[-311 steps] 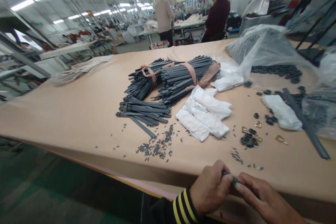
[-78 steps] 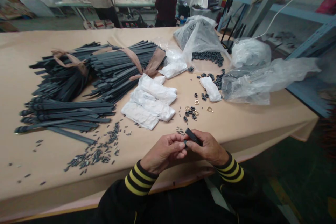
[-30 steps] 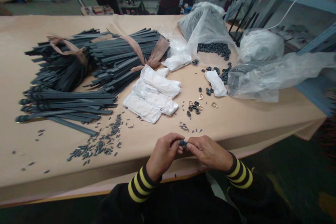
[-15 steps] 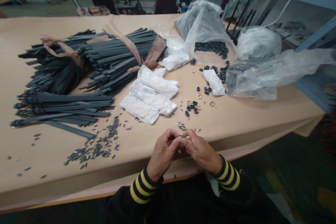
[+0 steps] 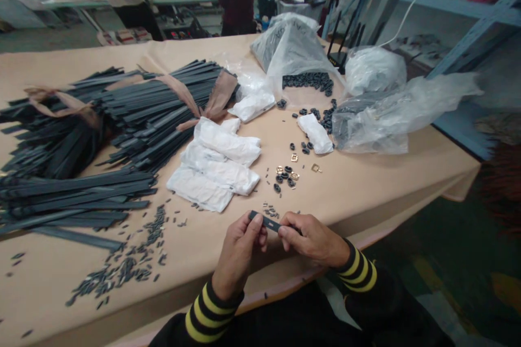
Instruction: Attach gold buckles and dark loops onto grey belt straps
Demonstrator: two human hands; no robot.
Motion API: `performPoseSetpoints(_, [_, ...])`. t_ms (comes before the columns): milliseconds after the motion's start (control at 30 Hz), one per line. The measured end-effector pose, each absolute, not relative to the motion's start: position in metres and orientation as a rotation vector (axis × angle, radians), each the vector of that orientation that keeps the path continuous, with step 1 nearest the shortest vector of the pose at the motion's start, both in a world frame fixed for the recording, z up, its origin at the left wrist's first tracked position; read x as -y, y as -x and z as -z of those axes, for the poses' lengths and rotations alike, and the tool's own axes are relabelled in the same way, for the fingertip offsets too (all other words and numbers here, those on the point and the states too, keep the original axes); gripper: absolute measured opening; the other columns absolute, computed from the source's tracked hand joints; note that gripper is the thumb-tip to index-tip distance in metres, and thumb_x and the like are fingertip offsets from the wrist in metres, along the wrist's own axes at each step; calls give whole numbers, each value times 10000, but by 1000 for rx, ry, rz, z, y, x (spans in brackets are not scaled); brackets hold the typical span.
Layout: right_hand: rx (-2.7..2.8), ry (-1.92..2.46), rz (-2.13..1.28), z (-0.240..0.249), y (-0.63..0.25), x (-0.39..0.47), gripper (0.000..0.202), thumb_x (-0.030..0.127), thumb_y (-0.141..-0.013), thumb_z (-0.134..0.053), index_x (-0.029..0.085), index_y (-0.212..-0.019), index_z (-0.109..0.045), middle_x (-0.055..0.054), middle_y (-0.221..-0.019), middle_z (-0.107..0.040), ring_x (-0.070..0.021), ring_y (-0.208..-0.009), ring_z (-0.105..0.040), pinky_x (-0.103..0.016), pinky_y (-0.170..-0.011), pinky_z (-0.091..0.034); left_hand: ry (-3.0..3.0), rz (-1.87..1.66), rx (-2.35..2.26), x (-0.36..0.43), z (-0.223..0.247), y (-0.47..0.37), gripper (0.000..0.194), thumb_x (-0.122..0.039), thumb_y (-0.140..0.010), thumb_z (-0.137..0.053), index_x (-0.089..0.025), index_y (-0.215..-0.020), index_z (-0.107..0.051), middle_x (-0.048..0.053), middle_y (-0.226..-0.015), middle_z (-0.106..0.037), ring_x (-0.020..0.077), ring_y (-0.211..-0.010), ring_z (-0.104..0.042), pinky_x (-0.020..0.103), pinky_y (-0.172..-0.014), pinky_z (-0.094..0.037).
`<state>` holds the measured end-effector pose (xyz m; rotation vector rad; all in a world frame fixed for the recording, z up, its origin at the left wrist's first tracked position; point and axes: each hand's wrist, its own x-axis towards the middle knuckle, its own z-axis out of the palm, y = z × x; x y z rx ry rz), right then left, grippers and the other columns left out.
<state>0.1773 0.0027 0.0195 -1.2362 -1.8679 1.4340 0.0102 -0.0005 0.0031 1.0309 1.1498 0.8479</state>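
Between my two hands a short dark strap (image 5: 267,222) with small slots is stretched out flat. My left hand (image 5: 240,244) pinches its left end between thumb and fingers. At its right end my right hand (image 5: 313,237) grips it, hiding part of that end. Small dark bits (image 5: 270,210) lie on the table just beyond the strap. Farther off are several dark oval loops (image 5: 285,176) and gold buckles (image 5: 294,158), one gold buckle (image 5: 316,168) lying apart to the right.
White wrapped packets (image 5: 222,165) lie left of centre, near tied bundles of dark straps (image 5: 163,103). Dark cut pieces (image 5: 126,271) are scattered front left. A plastic bag (image 5: 291,46) spills dark loops at the back. The paper-covered table (image 5: 374,190) ends close before me. Two people stand behind.
My hands have moved apart, and the strap now shows stretched between them, where before only a small dark part was visible at my fingertips. The view has shifted right.
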Motion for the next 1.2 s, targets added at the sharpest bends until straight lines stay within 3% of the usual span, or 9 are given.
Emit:
performPoseSetpoints(133, [1534,1194,-1642,-13,-203,-9,204,289,-856,-412,149,-745,-509,29,-574,-528,-49,-409,-410,-168,-403,-327,-1322,-720,-1198,-26,-14,-24,215,-353,-838,-429,-153,-797,-496,-13,-622,-499,97,-529,-471,230,-511,-410])
performPoseSetpoints(233, [1138,1175,-1539,-4,-229,-17,177,317,-828,-466,147,-816,-513,11,-657,-552,-55,-439,-458,-174,-412,-372,-1755,-771,-1262,-55,-23,-48,170,-267,-837,-437,-165,-952,-510,32,-800,-558,129,-673,-527,263,-620,-440])
performPoseSetpoints(433, [535,1093,-1306,9,-260,-32,166,253,-743,-566,169,-867,-495,35,-678,-502,-44,-462,-432,-139,-375,-334,-2422,-476,-1184,-114,-21,-119,158,-190,-833,-406,-140,-857,-554,92,-849,-556,195,-778,-540,315,-705,-430])
performPoseSetpoints(600, [580,1125,-1321,8,-259,-36,179,282,-754,-549,165,-870,-479,39,-664,-483,-23,-403,-338,-121,-317,-231,-2441,-267,-1269,-139,-6,-149,146,-184,-760,-506,-98,-873,-540,156,-875,-551,258,-781,-556,354,-672,-419])
performPoseSetpoints(767, [710,1251,-1282,12,-257,-39,237,343,-767,-529,164,-910,-471,39,-663,-486,-26,-380,-292,-136,-305,-182,-2371,-257,-1151,-140,-5,-148,52,-139,-739,-494,-130,-761,-541,78,-695,-563,206,-690,-548,301,-635,-395])
performPoseSetpoints(833, [816,1372,-1186,13,-256,-40,273,366,-760,-535,152,-923,-492,27,-666,-510,-43,-402,-336,-159,-330,-236,-2339,-277,-1088,-134,-9,-142,66,-154,-754,-478,-146,-720,-534,44,-658,-561,168,-647,-534,261,-597,-383])
performPoseSetpoints(933, [1100,1521,-991,10,-254,-39,266,372,-758,-547,132,-873,-562,-9,-698,-563,-104,-571,-488,-211,-507,-387,-2186,-329,-1000,-120,-17,-126,136,-224,-791,-459,-149,-708,-536,9,-626,-551,119,-579,-499,215,-533,-360])
performPoseSetpoints(1000, [1291,1500,-987,5,-251,-35,236,364,-785,-525,134,-783,-581,-8,-679,-567,-119,-633,-509,-223,-585,-397,-1980,-353,-939,-109,-23,-112,174,-269,-799,-461,-145,-707,-542,-13,-590,-523,95,-523,-461,200,-497,-343])
performPoseSetpoints(1200, [1426,1353,-1249,-4,-232,-15,281,384,-827,-478,148,-681,-529,46,-513,-460,-60,-428,-368,-193,-452,-312,-1469,-359,-834,-74,-34,-76,210,-331,-803,-471,-133,-751,-517,-18,-581,-514,69,-455,-433,180,-429,-329])
